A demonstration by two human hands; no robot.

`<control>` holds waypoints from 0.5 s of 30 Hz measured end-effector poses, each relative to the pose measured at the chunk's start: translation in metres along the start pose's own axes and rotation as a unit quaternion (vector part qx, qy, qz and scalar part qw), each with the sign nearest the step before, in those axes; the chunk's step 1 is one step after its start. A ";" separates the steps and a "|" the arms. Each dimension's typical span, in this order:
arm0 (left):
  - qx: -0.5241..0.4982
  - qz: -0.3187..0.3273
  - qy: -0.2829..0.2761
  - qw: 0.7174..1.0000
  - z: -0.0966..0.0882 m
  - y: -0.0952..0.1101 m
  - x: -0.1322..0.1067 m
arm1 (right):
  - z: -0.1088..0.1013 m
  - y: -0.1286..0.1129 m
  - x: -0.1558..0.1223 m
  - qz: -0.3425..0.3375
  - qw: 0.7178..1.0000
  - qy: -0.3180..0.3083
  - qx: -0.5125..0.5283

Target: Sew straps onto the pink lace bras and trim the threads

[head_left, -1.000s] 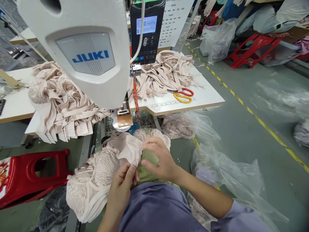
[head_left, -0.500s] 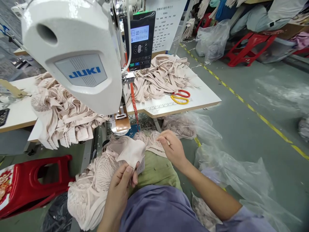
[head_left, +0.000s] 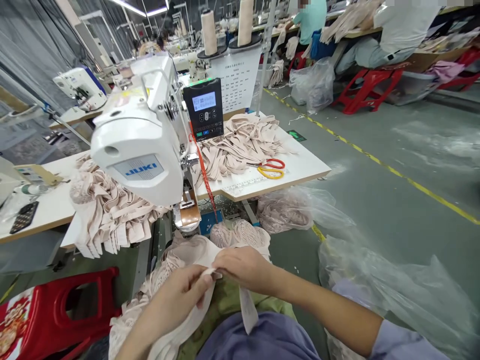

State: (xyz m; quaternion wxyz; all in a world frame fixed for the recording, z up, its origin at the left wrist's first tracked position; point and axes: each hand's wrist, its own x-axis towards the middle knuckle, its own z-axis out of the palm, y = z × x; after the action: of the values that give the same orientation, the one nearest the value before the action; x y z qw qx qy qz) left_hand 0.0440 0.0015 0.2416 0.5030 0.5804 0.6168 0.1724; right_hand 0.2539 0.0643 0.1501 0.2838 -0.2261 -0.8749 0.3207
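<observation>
Nearest the camera I see both hands meeting over the lap. Left hand [head_left: 180, 295] is pinched together on a beige fabric piece [head_left: 187, 320], thumb and fingers closed on its upper edge. Right hand [head_left: 245, 267] is closed on the same edge, fingertips touching the left hand's. A white label strip [head_left: 247, 307] hangs down from the pinch point, over the blue garment at the lap. Green cloth [head_left: 228, 300] lies under the hands.

Just beyond the hands: a heap of lace bra cups [head_left: 240, 235], beige, spilling leftward and down beside the left forearm. Red stool [head_left: 63, 310] low at left. Clear plastic bags [head_left: 393, 285] on the floor at right, one near the tabletop leg holding more lace pieces.

Middle: white sewing machine [head_left: 138, 150], head overhanging the gap, with a dark control panel [head_left: 204, 110] on its right. To its left, a stack of beige straps [head_left: 108, 215] draped over the tabletop [head_left: 285, 177] edge. To its right, a loose pile of straps [head_left: 240, 145], with red and yellow scissors [head_left: 270, 167] touching the pile's near side.

Far: two thread cones [head_left: 225, 27] above the machine, a yellow floor line [head_left: 375, 160], other workers seated at red stools.
</observation>
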 end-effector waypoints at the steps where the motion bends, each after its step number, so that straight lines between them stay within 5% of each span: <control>1: 0.084 0.039 0.086 0.992 -0.011 0.002 -0.002 | -0.008 0.004 -0.001 0.062 0.998 0.025 0.021; 3: 0.201 0.126 0.291 0.927 -0.019 0.000 -0.007 | -0.025 0.016 -0.006 0.207 0.963 0.116 0.124; 4: 0.218 0.165 0.369 0.889 -0.014 -0.005 -0.009 | -0.033 0.023 -0.009 0.269 0.924 0.168 0.212; 5: 0.207 0.195 0.413 0.865 -0.002 -0.013 -0.011 | -0.039 0.029 -0.012 0.314 0.875 0.209 0.303; 6: 0.170 0.219 0.408 0.870 0.014 -0.021 -0.010 | -0.043 0.034 -0.015 0.339 0.825 0.233 0.387; 8: 0.008 0.186 0.327 0.927 0.058 -0.042 -0.003 | -0.042 0.036 -0.020 0.351 0.758 0.239 0.494; 10: -0.195 0.117 0.213 0.950 0.103 -0.060 0.013 | -0.032 0.027 -0.025 0.350 0.744 0.225 0.523; 12: -0.396 0.052 0.113 0.910 0.136 -0.071 0.030 | -0.017 0.010 -0.028 0.339 0.724 0.228 0.556; 15: -0.604 0.021 0.008 0.797 0.156 -0.071 0.043 | 0.002 -0.016 -0.028 0.316 0.708 0.233 0.587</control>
State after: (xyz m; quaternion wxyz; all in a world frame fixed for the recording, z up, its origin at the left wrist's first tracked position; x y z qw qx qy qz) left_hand 0.1417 -0.0375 0.0994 0.7428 0.1704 0.3796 0.5245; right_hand 0.2698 0.0364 0.1497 0.4363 -0.3453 -0.2935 0.7774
